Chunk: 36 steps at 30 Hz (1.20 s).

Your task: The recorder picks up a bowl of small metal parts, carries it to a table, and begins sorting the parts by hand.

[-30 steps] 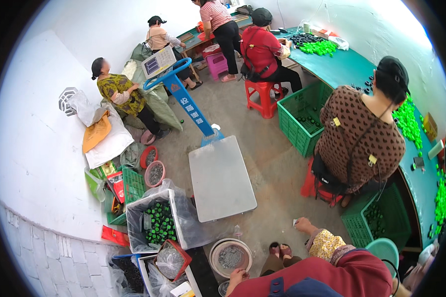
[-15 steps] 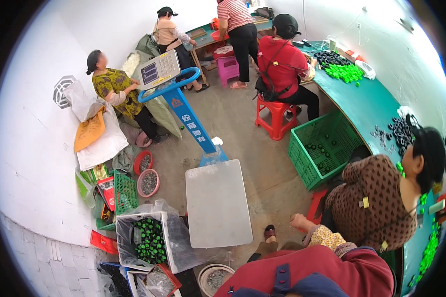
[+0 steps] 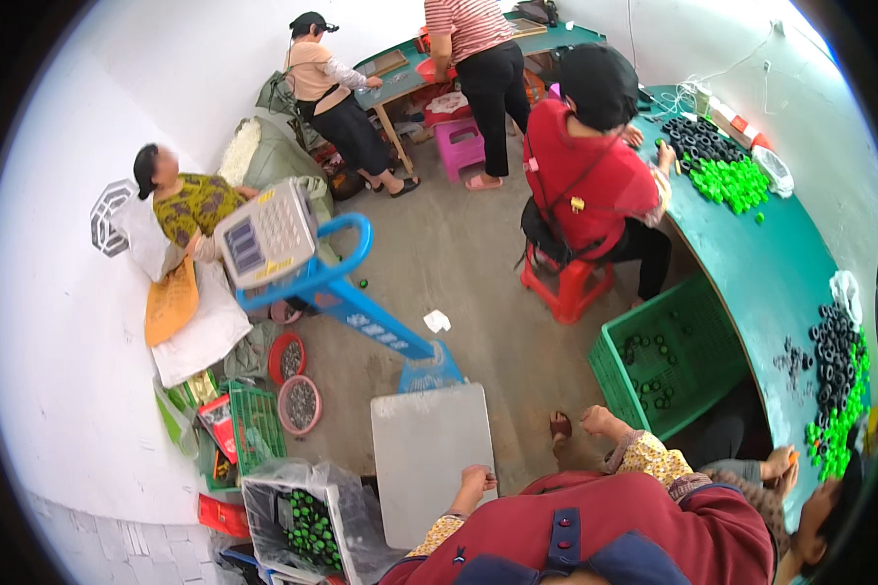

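Floor [image 3: 527,390] between scale [image 3: 429,439] and green crate [image 3: 707,331]

My sleeves [image 3: 658,460] are printed cloth, my top [image 3: 517,517] plain matt cloth. The scale plate [image 3: 419,439] looks like smooth, dull metal, its post [image 3: 366,317] glossier and painted. The red stool [image 3: 568,292] and green crate [image 3: 722,341] are plastic; the bag [image 3: 366,517] is crinkled clear film, the floor [image 3: 517,370] matt concrete.

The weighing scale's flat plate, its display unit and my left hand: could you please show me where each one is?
Flat plate [image 3: 427,453], head view: bare middle of its grey top.
Display unit [image 3: 267,235], head view: its front face.
Left hand [image 3: 476,480], head view: back of the hand.
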### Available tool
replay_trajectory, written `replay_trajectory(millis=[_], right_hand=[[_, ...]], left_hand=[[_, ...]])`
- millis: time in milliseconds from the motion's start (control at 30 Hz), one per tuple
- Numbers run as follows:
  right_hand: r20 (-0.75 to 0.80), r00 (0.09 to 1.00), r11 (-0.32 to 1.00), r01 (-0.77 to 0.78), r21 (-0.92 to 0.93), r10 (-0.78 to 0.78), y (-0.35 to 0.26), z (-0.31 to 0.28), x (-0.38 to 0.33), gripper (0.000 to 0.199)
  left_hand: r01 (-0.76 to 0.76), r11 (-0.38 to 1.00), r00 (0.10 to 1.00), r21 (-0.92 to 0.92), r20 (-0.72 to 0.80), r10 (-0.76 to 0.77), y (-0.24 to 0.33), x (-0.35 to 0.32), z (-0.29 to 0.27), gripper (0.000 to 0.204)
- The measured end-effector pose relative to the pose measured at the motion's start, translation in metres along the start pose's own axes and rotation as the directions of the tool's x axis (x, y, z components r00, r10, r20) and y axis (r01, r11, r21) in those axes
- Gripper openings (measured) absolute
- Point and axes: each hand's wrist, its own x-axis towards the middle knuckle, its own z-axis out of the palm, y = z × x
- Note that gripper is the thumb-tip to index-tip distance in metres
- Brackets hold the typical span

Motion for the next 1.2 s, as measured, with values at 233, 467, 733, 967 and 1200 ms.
replay_trajectory(millis=[233,467,733,967,1200], right_hand=[[-0.364,0.897,0.964,0.267,-0.006,-0.251,-0.087,-0.137,0.121,0.022],[-0.216,0.907,0.917,0.387,0.099,-0.36,-0.23,-0.258,0.217,0.027],[-0.161,0.855,0.867,0.47,-0.164,-0.494,-0.365,-0.345,0.301,0.03],[0.101,0.872,0.817,0.484,-0.313,-0.479,-0.426,-0.431,0.38,0.029],[-0.078,0.926,0.904,0.337,-0.264,-0.368,-0.445,-0.526,0.527,0.027]], left_hand=[[-0.179,0.943,0.969,0.28,0.216,0.12,0.177,0.07,0.093,0.006],[-0.225,0.836,0.972,0.5,0.179,0.154,0.372,0.164,0.165,0.012],[-0.444,0.436,0.863,0.783,0.241,0.445,0.563,0.23,0.187,0.019],[-0.171,0.827,0.978,0.536,0.197,0.074,0.649,0.324,0.167,0.007],[-0.201,0.98,0.957,0.014,-0.209,0.199,0.764,0.385,0.057,0.011]])
